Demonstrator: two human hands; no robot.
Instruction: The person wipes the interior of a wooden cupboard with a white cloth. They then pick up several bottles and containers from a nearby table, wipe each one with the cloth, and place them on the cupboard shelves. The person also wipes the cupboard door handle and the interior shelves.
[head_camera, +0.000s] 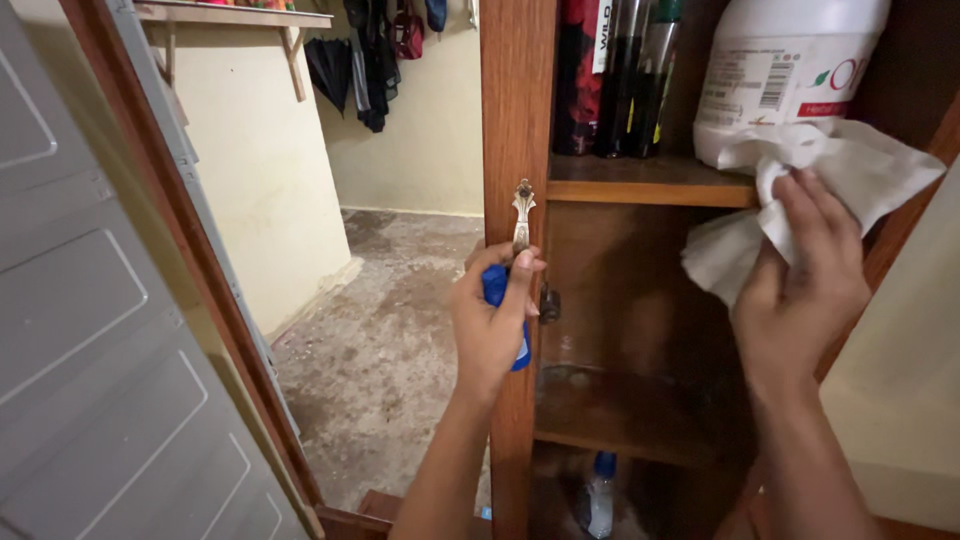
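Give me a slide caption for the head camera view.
Left hand grips blue bottle; right hand holds white cloth by wooden cabinet.

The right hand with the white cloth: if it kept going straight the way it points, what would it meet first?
Probably the big white jug on the upper shelf. The right hand points up toward it, and its white cloth already looks to overlap the jug's base, though depth is unclear.

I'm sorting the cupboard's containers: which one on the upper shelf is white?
The big white plastic jug at the right end of the upper wooden shelf; the slim bottles to its left are dark.
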